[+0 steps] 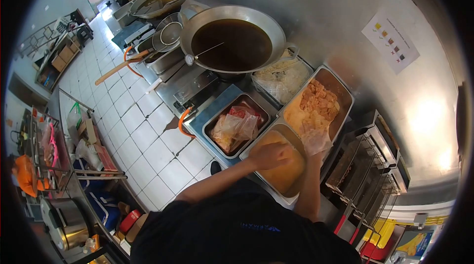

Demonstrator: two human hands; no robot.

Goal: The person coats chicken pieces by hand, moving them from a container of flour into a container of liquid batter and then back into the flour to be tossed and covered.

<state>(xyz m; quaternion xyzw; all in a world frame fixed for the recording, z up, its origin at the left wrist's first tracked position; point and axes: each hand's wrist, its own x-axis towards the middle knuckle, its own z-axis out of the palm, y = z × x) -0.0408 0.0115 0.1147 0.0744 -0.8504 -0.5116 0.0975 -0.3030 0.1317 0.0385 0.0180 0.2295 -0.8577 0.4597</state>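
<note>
Right hand (pixel 316 139), gloved in clear plastic: lowered into a rectangular stainless-steel tray (pixel 344 103), at the near end of a heap of orange-tan, coated-looking pieces (pixel 320 100). Grip: fingers partly hidden; cannot tell whether released or grasping.

Heap: directly ahead of the right hand, the nearer of the two; long axis running roughly away from the wearer.

Left hand (pixel 272 155): apparently bare, fingers curled, above a second steel tray (pixel 282 194) of yellow-orange contents, left of the heap's tray. Grip: nothing seen in it; whether clenched on anything cannot be told.

Surface (pixel 203 116): blue-grey, bearing a smaller metal tray with a clear plastic bag (pixel 240 124).

Room: wide metal wok (pixel 278 41) of dark liquid; metal-sheeted wall (pixel 321 12); white-tiled floor (pixel 153 140).
</note>
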